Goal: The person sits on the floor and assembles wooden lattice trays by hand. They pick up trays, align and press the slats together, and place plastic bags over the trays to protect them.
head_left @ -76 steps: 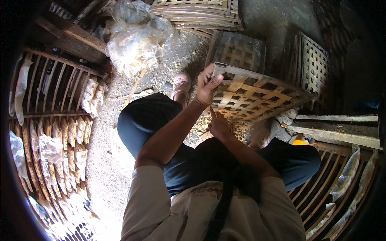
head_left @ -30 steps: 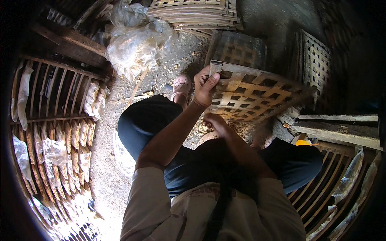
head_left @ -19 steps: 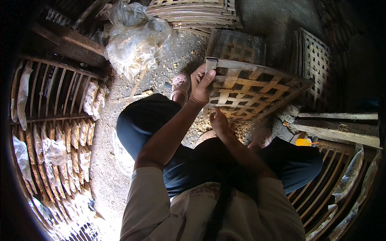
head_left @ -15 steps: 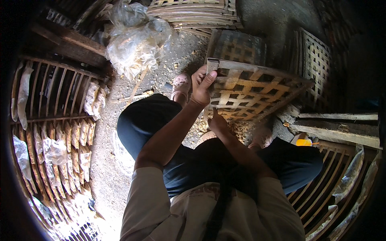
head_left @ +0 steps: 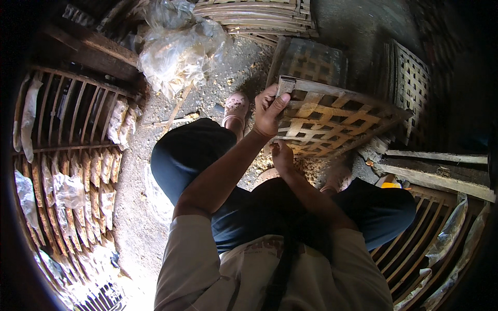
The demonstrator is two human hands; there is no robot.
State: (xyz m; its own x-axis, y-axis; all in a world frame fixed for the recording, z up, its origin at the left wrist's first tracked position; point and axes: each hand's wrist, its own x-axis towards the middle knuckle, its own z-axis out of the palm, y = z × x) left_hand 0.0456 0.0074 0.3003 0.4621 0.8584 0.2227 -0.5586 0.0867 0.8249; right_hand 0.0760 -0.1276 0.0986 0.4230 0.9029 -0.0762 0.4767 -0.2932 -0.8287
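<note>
A woven bamboo tray [head_left: 327, 118] with a wooden rim is held tilted in front of me. My left hand [head_left: 271, 111] grips its near left corner, the thumb lying along the rim. Just under the tray's lower left edge is my right hand [head_left: 282, 157], its fingers curled in. Whatever those fingers hold, if anything, is too small and dark to make out. Behind the held tray leans another lattice tray [head_left: 311, 65]. Loose crumbs [head_left: 310, 167] lie on the floor beneath it.
Crumpled clear plastic [head_left: 179, 57] is heaped at the far left. Stacked lattice trays stand at the back [head_left: 254, 15] and far right [head_left: 410, 85]. Slatted racks flank me, the left rack [head_left: 78, 111] bearing plastic-wrapped pieces. Wooden beams [head_left: 441, 176] and an orange object [head_left: 391, 185] are at right.
The tray and my left hand have shifted slightly right, and the tray has tilted a little. My right hand's finger, pointing up at the tray's face before, is now curled below its edge.
</note>
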